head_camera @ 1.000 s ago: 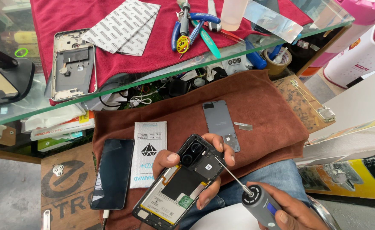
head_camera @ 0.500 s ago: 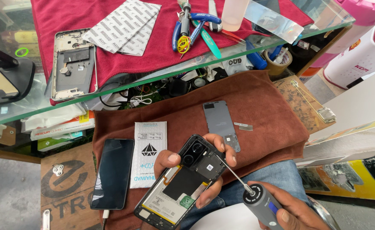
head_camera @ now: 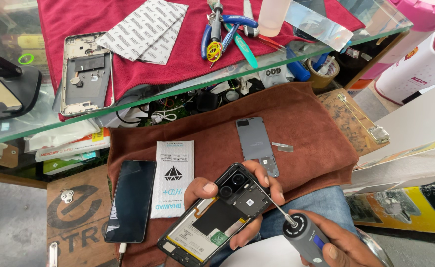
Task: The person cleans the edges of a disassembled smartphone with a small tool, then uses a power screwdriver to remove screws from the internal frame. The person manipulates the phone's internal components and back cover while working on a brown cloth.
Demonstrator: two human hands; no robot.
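Left hand (head_camera: 237,198) palm-up, fingers clamped round opened smartphone (head_camera: 212,217), low centre over brown cloth (head_camera: 306,128) | right hand (head_camera: 338,247) at 4 o'clock, fingers wrapped tight on electric screwdriver (head_camera: 304,237), bit touching phone's right edge | grey back cover (head_camera: 256,143) at 12 o'clock | black phone (head_camera: 131,200) at 9 o'clock, white pouch (head_camera: 173,178) beside it.

I see a brown cloth (head_camera: 306,128), a grey back panel (head_camera: 256,144), and a black opened phone (head_camera: 212,217) with a yellow-edged battery.
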